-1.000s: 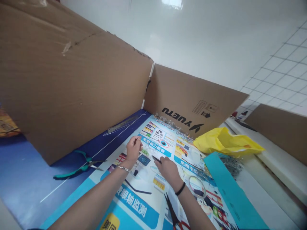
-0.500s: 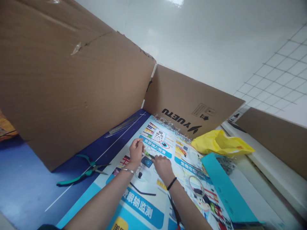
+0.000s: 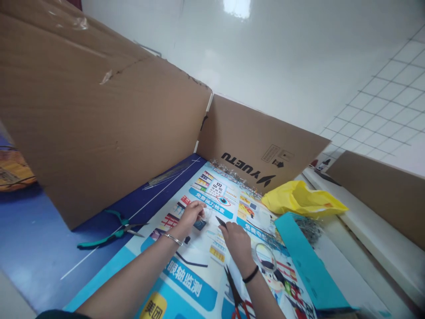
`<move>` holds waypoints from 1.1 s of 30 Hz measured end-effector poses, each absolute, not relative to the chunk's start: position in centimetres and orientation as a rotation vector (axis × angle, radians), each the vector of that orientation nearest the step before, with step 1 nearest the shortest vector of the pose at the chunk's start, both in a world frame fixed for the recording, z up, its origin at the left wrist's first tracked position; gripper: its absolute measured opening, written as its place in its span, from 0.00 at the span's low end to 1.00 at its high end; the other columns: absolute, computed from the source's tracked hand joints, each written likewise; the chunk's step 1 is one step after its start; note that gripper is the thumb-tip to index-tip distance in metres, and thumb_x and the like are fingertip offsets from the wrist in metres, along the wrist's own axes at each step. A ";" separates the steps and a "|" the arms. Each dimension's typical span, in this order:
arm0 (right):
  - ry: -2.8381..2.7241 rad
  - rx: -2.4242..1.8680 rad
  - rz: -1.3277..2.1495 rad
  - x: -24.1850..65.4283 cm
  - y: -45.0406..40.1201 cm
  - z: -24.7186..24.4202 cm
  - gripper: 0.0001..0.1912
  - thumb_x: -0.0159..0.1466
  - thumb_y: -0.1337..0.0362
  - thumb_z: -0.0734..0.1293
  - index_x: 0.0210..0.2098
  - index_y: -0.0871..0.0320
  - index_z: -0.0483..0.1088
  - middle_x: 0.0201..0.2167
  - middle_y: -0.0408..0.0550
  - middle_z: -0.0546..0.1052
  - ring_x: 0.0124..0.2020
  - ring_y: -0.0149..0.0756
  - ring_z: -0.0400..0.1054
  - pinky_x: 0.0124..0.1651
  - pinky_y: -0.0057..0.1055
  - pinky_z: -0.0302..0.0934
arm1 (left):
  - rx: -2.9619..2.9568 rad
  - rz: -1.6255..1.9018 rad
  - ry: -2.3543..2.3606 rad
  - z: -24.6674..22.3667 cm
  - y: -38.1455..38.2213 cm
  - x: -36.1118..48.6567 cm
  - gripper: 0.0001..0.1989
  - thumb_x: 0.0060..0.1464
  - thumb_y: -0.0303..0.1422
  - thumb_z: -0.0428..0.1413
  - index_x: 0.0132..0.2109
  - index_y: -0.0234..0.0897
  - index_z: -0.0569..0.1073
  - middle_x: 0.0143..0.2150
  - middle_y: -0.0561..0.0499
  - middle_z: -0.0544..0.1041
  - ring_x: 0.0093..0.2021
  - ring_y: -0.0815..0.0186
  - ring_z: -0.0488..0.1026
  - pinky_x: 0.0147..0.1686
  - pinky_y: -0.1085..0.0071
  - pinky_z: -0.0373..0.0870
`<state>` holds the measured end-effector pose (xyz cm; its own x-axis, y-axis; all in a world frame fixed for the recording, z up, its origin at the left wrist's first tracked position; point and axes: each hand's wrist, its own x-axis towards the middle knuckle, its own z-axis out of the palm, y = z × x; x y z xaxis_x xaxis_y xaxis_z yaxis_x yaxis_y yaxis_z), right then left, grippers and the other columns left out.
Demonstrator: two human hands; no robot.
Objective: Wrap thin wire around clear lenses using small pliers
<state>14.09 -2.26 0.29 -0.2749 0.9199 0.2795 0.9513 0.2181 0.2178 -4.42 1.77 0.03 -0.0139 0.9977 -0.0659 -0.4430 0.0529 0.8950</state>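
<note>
My left hand (image 3: pixel 193 215) is above the printed poster (image 3: pixel 206 246), its fingers pinched on a small, thin, clear or silvery piece too fine to identify. Just to its right, my right hand (image 3: pixel 236 243) is closed around a dark pointed tool (image 3: pixel 220 221); most of the tool is hidden in the fist, and its tip points toward the left hand without touching it. Scissors with red handles (image 3: pixel 236 293) lie partly beneath my right forearm. Beside that wrist rests a pale ring (image 3: pixel 265 257) on the poster.
Teal-handled pliers (image 3: pixel 123 230) lie spread on the blue surface, near thin wires (image 3: pixel 168 176). Cardboard panels (image 3: pixel 109 133) stand left and behind. Small metallic pieces (image 3: pixel 229 172) line the poster's far edge. At right are a yellow bag (image 3: pixel 299 198) and a teal box (image 3: pixel 310 270) beside tangled metal bits (image 3: pixel 309 229).
My hands have moved apart. The right hand has drawn the dark tool back to the right and down, and the left hand has dropped slightly lower. The camera view has shifted a little.
</note>
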 end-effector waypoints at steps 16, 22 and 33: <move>-2.553 -1.532 -0.542 17.0 -3.8 1.8 0.08 0.64 0.58 0.61 0.33 0.56 0.64 0.30 0.47 0.68 0.33 0.39 0.59 0.35 0.35 0.48 | 1.227 0.909 0.904 -0.2 -0.2 -2.1 0.09 0.44 0.37 0.59 0.29 0.35 0.76 0.29 0.46 0.77 0.24 0.68 0.67 0.25 0.72 0.61; -2.552 -1.453 -0.591 16.6 -3.6 1.6 0.09 0.63 0.57 0.62 0.32 0.56 0.63 0.28 0.47 0.67 0.32 0.40 0.58 0.34 0.35 0.48 | 1.270 0.968 1.016 -1.5 0.5 -1.7 0.08 0.42 0.35 0.60 0.27 0.34 0.77 0.25 0.51 0.76 0.23 0.70 0.65 0.25 0.74 0.60; -2.031 -1.675 0.245 18.3 -2.7 0.2 0.18 0.65 0.53 0.57 0.25 0.57 0.63 0.24 0.44 0.68 0.28 0.34 0.60 0.31 0.28 0.47 | 0.949 1.154 0.958 -0.5 0.0 -2.3 0.14 0.48 0.40 0.58 0.38 0.33 0.75 0.36 0.45 0.77 0.34 0.66 0.72 0.35 0.72 0.65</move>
